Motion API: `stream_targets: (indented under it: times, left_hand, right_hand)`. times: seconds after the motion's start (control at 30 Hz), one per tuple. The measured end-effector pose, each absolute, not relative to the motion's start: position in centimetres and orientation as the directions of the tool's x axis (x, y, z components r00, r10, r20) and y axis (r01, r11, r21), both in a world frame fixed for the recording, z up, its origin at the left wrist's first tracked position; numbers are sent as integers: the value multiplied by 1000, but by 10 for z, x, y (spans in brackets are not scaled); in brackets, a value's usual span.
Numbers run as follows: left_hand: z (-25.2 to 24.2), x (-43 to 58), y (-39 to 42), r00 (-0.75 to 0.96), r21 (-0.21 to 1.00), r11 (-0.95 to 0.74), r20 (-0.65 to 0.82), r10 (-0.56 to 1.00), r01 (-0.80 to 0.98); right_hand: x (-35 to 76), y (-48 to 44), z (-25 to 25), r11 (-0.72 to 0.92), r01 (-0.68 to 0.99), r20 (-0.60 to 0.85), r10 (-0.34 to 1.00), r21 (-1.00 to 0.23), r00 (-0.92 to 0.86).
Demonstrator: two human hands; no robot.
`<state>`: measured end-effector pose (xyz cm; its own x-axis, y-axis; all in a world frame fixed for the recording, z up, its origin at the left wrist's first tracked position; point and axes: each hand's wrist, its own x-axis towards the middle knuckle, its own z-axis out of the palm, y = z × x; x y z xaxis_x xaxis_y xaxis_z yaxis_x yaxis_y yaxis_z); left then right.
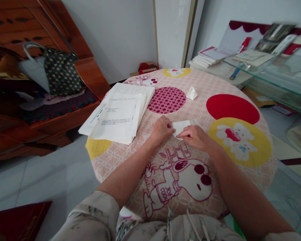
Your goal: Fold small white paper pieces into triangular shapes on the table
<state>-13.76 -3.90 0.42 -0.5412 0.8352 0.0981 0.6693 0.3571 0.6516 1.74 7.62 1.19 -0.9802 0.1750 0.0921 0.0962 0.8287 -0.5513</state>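
Observation:
A small folded white paper [180, 126] lies on the round table with the pink cartoon cloth [185, 187]. My left hand [162, 130] has its fingers curled onto the paper's left edge. From the right, my right hand [196, 136] pinches the paper's lower right corner against the cloth. Both hands rest on the table side by side. Farther back sits a finished folded white paper piece [191, 93], untouched.
A thick stack of printed white sheets [120, 112] lies on the table's left side. A wooden bench [65, 110] with a patterned bag [61, 70] stands to the left. At the right is a glass shelf [273, 73] with books and papers.

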Motion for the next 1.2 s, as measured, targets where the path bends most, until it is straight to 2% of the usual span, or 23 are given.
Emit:
stream_targets:
  times: [0.23, 0.7, 0.83, 1.0, 1.2]
  left_hand:
    - [4, -137, -39, -540, 669, 344, 102, 835, 659]
    - [4, -138, -38, -537, 654, 352, 99, 838, 670]
    - [5, -138, -39, -536, 650, 359, 87, 840, 670]
    - [5, -138, -40, -530, 648, 346, 106, 841, 678]
    - [2, -138, -39, -524, 648, 339, 108, 845, 682]
  right_hand:
    - [18, 72, 18, 901, 94, 66, 134, -424, -989]
    - [18, 72, 25, 920, 72, -10, 73, -385, -997]
    - [19, 73, 24, 897, 82, -6, 88, -434, -996]
    - [22, 71, 21, 807, 168, 70, 251, -566, -966]
    - [16, 66, 17, 891, 155, 38, 189, -428, -981]
